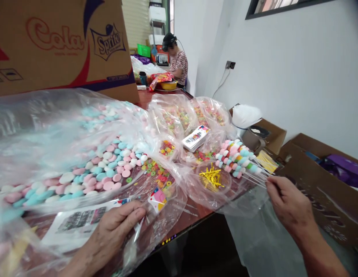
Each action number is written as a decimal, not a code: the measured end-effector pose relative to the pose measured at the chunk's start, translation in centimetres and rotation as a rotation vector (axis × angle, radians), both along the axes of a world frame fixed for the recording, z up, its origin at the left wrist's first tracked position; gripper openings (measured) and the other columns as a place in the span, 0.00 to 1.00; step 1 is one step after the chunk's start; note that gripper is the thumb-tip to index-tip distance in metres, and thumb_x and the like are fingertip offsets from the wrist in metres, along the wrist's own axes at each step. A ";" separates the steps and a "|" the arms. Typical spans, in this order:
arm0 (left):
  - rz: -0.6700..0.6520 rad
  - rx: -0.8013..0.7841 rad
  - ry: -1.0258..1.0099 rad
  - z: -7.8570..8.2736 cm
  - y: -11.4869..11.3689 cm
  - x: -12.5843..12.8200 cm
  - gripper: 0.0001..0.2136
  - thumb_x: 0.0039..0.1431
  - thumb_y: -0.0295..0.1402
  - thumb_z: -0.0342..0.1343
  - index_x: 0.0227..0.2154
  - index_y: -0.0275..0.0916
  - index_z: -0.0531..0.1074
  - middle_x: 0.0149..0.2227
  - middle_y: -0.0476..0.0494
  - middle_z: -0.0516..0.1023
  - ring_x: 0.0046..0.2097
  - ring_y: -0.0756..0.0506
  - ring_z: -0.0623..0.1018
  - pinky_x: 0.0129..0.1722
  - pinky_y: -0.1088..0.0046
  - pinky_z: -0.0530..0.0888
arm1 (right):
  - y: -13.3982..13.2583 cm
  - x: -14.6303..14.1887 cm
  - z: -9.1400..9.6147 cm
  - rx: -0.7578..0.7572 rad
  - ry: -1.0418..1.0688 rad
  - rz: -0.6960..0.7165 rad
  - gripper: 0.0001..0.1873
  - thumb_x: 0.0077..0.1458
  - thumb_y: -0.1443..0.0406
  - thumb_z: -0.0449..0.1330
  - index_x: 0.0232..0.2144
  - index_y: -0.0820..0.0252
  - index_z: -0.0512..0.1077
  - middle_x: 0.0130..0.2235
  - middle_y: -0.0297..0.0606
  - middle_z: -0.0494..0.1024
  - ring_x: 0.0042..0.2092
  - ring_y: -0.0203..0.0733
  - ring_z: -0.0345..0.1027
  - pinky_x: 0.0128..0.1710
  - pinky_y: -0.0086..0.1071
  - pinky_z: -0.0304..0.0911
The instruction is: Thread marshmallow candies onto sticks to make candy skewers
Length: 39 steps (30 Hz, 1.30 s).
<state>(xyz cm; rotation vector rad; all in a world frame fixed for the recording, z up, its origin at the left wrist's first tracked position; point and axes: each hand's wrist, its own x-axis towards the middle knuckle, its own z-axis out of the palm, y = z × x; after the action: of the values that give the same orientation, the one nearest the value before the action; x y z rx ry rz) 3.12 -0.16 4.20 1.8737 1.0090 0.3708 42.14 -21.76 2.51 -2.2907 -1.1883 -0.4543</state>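
My left hand (pixel 118 225) is closed in a pinch on a thin clear plastic bag at the table's near edge. Just past its fingertips, a small colourful card (pixel 157 200) shows through the plastic, and a printed white sheet (pixel 77 225) lies beneath the wrist. On the right, my right hand (pixel 291 202) pinches the white stick ends of candy skewers (pixel 236 157). These carry pink, white and blue candies with coloured rings between, and rest in a pile. Which sticks it grips is unclear. Yellow twist ties (pixel 211 177) sit in a round clear dish near the skewers.
Pink, blue and white candies (pixel 106 165) spread in a large clear bag at left, before a tall carton (pixel 60 46). Ring candies (pixel 158 171) and a card stack (pixel 196 137) lie mid-table. Open boxes (pixel 320 184) stand right; another person (pixel 179 63) sits behind.
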 end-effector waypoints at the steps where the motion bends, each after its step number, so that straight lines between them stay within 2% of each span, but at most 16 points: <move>1: -0.001 0.000 -0.009 -0.1 0.0 0.0 0.18 0.62 0.47 0.52 0.27 0.38 0.76 0.28 0.48 0.77 0.32 0.47 0.73 0.31 0.76 0.67 | 0.1 -0.3 0.5 0.044 0.023 0.007 0.17 0.62 0.53 0.50 0.37 0.58 0.72 0.37 0.42 0.79 0.36 0.47 0.74 0.35 0.37 0.67; 3: -0.011 -0.009 -0.025 -0.2 0.0 -0.1 0.18 0.62 0.47 0.53 0.26 0.37 0.75 0.27 0.49 0.75 0.31 0.47 0.71 0.31 0.76 0.66 | 0.6 -1.3 1.6 0.112 0.092 0.070 0.16 0.62 0.53 0.53 0.39 0.57 0.73 0.37 0.41 0.80 0.37 0.48 0.75 0.36 0.37 0.69; 6: -0.072 -0.100 -0.076 0.2 -0.3 -0.3 0.19 0.63 0.46 0.52 0.25 0.37 0.75 0.25 0.50 0.72 0.28 0.50 0.67 0.28 0.77 0.63 | 2.3 -3.4 3.3 0.140 0.137 0.326 0.13 0.62 0.54 0.55 0.41 0.53 0.74 0.40 0.38 0.80 0.39 0.46 0.76 0.41 0.37 0.70; 9: -0.082 -0.184 -0.163 0.6 -0.6 -0.7 0.19 0.63 0.46 0.53 0.25 0.36 0.74 0.24 0.51 0.71 0.26 0.51 0.64 0.26 0.77 0.59 | 4.5 -5.6 4.5 0.127 0.065 0.592 0.11 0.64 0.57 0.54 0.40 0.52 0.74 0.40 0.37 0.80 0.41 0.45 0.75 0.43 0.35 0.70; 13: -0.053 -0.268 -0.277 0.9 -1.1 -1.2 0.18 0.62 0.45 0.56 0.25 0.35 0.74 0.23 0.51 0.71 0.26 0.52 0.64 0.26 0.77 0.59 | 6.8 -7.8 5.4 0.118 -0.011 0.806 0.08 0.65 0.63 0.53 0.42 0.53 0.72 0.40 0.37 0.79 0.41 0.42 0.75 0.43 0.32 0.71; 18: -0.059 -0.344 -0.383 0.9 -1.3 -1.6 0.19 0.63 0.44 0.56 0.24 0.35 0.75 0.23 0.50 0.73 0.25 0.52 0.66 0.26 0.77 0.59 | 8.1 -8.7 5.5 0.089 0.002 0.893 0.08 0.65 0.66 0.53 0.42 0.53 0.71 0.39 0.37 0.78 0.39 0.40 0.74 0.38 0.28 0.71; 25: -0.051 -0.372 -0.432 0.3 -1.1 -2.0 0.19 0.62 0.46 0.58 0.25 0.34 0.77 0.25 0.48 0.75 0.27 0.51 0.68 0.29 0.77 0.61 | 8.6 -8.9 5.3 0.121 0.002 0.920 0.08 0.64 0.67 0.54 0.43 0.55 0.71 0.40 0.38 0.77 0.40 0.39 0.74 0.41 0.27 0.69; 29: -0.014 -0.375 -0.410 0.0 -1.2 -2.0 0.20 0.60 0.48 0.58 0.25 0.34 0.77 0.26 0.47 0.75 0.28 0.50 0.69 0.29 0.76 0.61 | 9.1 -8.8 5.4 0.118 -0.048 0.997 0.10 0.64 0.69 0.54 0.44 0.56 0.72 0.40 0.38 0.78 0.40 0.38 0.74 0.42 0.27 0.68; 35: -0.043 -0.245 -0.324 0.4 -0.8 -2.2 0.21 0.62 0.48 0.56 0.24 0.35 0.77 0.24 0.48 0.73 0.28 0.49 0.67 0.30 0.75 0.61 | 9.3 -8.5 6.1 0.120 -0.201 1.037 0.11 0.63 0.71 0.53 0.43 0.58 0.74 0.38 0.39 0.80 0.39 0.41 0.72 0.43 0.34 0.67; 39: -0.096 -0.208 -0.301 0.9 -0.5 -2.4 0.21 0.65 0.46 0.52 0.24 0.35 0.74 0.25 0.48 0.73 0.30 0.49 0.69 0.32 0.74 0.63 | 9.4 -8.4 6.7 0.112 -0.250 1.075 0.11 0.64 0.70 0.52 0.42 0.57 0.75 0.36 0.40 0.80 0.37 0.42 0.70 0.40 0.36 0.66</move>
<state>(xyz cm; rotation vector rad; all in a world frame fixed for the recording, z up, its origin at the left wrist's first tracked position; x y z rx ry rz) 0.77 -0.63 5.06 1.6146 0.7233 0.4573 33.74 -12.35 9.18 -1.2249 -2.1931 -0.3570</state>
